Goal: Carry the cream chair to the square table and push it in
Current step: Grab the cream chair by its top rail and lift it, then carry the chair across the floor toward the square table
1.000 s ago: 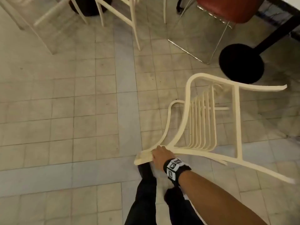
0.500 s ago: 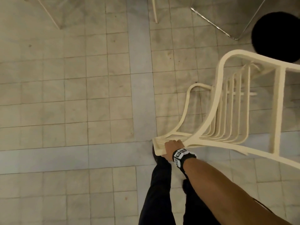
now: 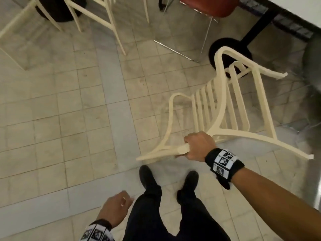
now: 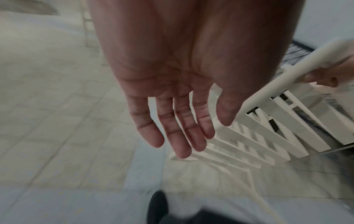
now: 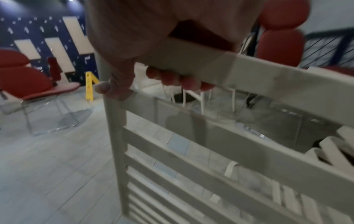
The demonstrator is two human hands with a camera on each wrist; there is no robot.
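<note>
The floor (image 3: 52,105) is showing pale tiles crossed by grey bands. At the top right of the head view a table (image 3: 295,13) is standing on a black post with a round black base (image 3: 218,47). A red chair (image 3: 206,6) on a wire frame is sitting just left of that post, and legs of other cream chairs (image 3: 97,16) are showing at the top left.

The cream chair (image 3: 220,108) is hanging tipped on its side above the floor, its legs pointing right, its far end overlapping the black base in the head view. It is not yet at the table.

The right hand (image 3: 199,146) is grasping the chair's top rail, with fingers (image 5: 178,78) curling under the bar and the thumb lying against the side post.

The left hand (image 3: 116,207) is hanging free beside the left leg, fingers (image 4: 178,128) extended and relaxed, gripping nothing and clear of the chair.

Two black shoes (image 3: 147,176) are standing on the grey band just below the chair.
</note>
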